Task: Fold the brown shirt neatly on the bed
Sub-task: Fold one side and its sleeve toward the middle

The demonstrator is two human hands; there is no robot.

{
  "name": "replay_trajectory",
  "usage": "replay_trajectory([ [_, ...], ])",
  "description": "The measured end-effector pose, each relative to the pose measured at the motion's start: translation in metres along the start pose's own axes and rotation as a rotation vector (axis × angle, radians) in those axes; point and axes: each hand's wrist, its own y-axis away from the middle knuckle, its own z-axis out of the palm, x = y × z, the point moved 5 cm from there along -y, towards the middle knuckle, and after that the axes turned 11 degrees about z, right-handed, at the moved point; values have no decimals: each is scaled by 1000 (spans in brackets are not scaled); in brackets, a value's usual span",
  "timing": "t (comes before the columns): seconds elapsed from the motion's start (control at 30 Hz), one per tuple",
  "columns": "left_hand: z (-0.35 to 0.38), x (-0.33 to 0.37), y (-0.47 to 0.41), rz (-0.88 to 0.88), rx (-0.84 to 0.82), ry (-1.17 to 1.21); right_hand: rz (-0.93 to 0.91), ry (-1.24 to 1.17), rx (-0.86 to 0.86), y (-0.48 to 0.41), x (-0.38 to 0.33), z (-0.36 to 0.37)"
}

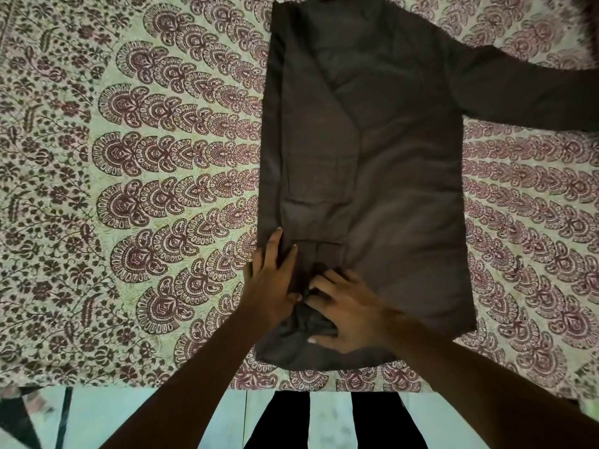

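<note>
The brown shirt [389,176] lies flat on the patterned bed cover [129,189], its length running away from me. Its left side is folded inward, with that sleeve laid down the body. The other sleeve [525,95] stretches out to the right edge of view. My left hand [275,280] rests flat on the shirt's near left edge, fingers spread. My right hand [343,309] presses on a bunched cuff end of the folded sleeve near the hem, fingers curled into the cloth.
The bed's near edge [291,384] runs across the bottom, with a pale tiled floor [162,416] and my dark trouser legs [324,422] below it. Patterned cover extends left and right of the shirt.
</note>
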Motion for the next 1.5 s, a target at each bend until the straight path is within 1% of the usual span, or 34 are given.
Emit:
replay_trajectory([
  [0.07, -2, 0, 4, 14, 44, -72, 19, -27, 146, -4, 5, -7],
  [0.13, 1, -3, 7, 33, 23, -132, 31, -2, 238, -15, 12, -7],
  [0.17, 5, -5, 7, 37, -1, -153, 14, 27, 242, -24, 17, -4],
  [0.23, 11, -9, 7, 33, -40, -179, -53, 96, 184, -42, 34, 2],
  [0.3, 14, -13, 7, 30, -48, -202, -56, 134, 129, -58, 61, -1],
  [0.37, 14, -16, 7, 31, -59, -207, 49, 161, 131, -73, 93, -12],
  [0.47, 11, -17, 4, 13, -79, -185, 278, 122, 163, -88, 123, -32],
  [0.5, 9, -16, 2, -1, -86, -172, 279, 126, 180, -93, 123, -36],
  [0.53, 7, -15, -1, -12, -93, -160, 204, 149, 184, -98, 120, -37],
  [0.63, 2, -15, -9, -19, -106, -172, -220, 272, 117, -109, 109, -31],
  [0.67, 2, -18, -11, -19, -106, -185, -287, 304, 106, -114, 112, -31],
  [0.7, 2, -19, -12, -12, -103, -199, -281, 323, 127, -122, 120, -33],
  [0.73, 2, -20, -13, -4, -98, -214, -204, 313, 164, -130, 130, -41],
  [0.8, 3, -20, -13, 10, -91, -255, 25, 236, 205, -144, 154, -60],
  [0.83, 2, -17, -13, 27, -84, -267, 88, 216, 207, -148, 160, -67],
  [0.87, -1, -13, -14, 51, -62, -262, 93, 213, 203, -152, 162, -72],
  [0.9, -8, -8, -17, 78, 11, -253, 59, 229, 199, -155, 160, -75],
  [1.0, -45, 7, -40, 119, 330, -226, -60, 276, 219, -163, 152, -75],
  [1.03, -56, 7, -56, 115, 413, -216, -75, 279, 228, -166, 153, -73],
  [1.07, -63, 4, -73, 98, 458, -202, -86, 284, 231, -168, 155, -71],
  [1.1, -67, -3, -91, 72, 457, -200, -98, 293, 226, -170, 157, -67],
  [1.17, -67, -20, -121, 44, 373, -251, -113, 312, 227, -173, 162, -63],
  [1.23, -58, -36, -135, 57, 302, -305, -98, 312, 246, -180, 171, -66],
  [1.4, -51, -44, -139, 67, 290, -345, -144, 358, 230, -222, 202, -93],
  [1.43, -52, -44, -139, 63, 295, -353, -130, 364, 239, -233, 213, -101],
  [1.5, -54, -45, -141, 58, 296, -363, -2, 311, 256, -255, 238, -118],
])
